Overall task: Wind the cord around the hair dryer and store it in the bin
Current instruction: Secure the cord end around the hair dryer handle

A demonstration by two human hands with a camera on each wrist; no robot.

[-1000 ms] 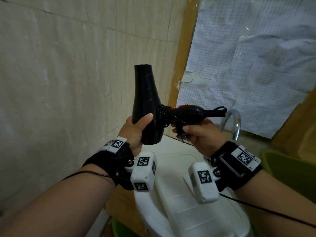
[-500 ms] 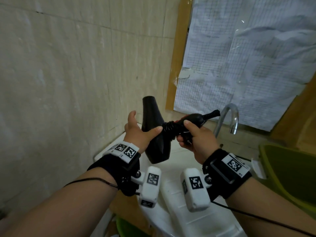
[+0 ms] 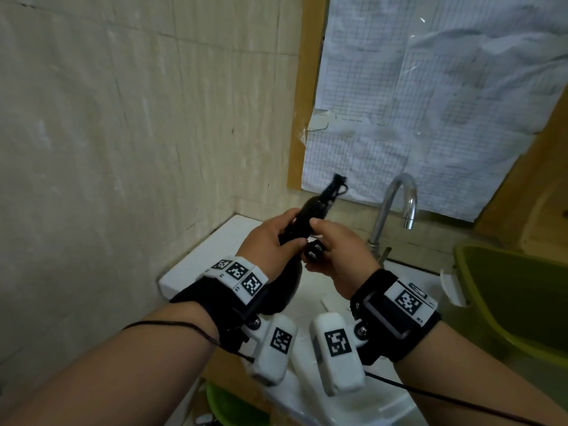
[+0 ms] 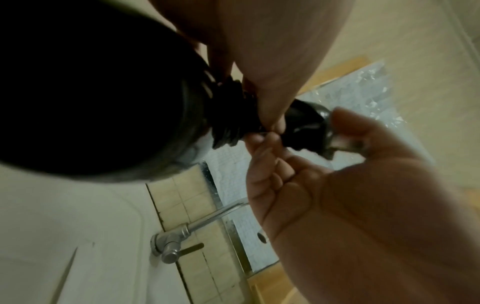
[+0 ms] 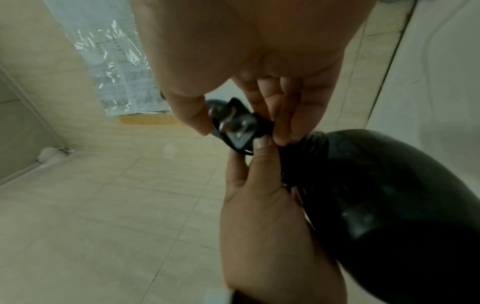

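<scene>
Plug [image 5: 235, 125] prongs only in right-wrist view

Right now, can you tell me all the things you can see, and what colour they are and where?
hair dryer: one, black, held over the white counter by both hands
cord: one, black, wound around the dryer's handle
plug: one, black with metal prongs, at the right hand's fingertips
bin: one, olive green, on the right beside the counter
tap: one, shiny metal, behind the hands
counter: one, white, under the hands
gridded paper: white sheets under clear plastic, on the wall behind the tap
green bowl: one, low down below the counter edge
left hand: grips the dryer
right hand: pinches the plug
</scene>
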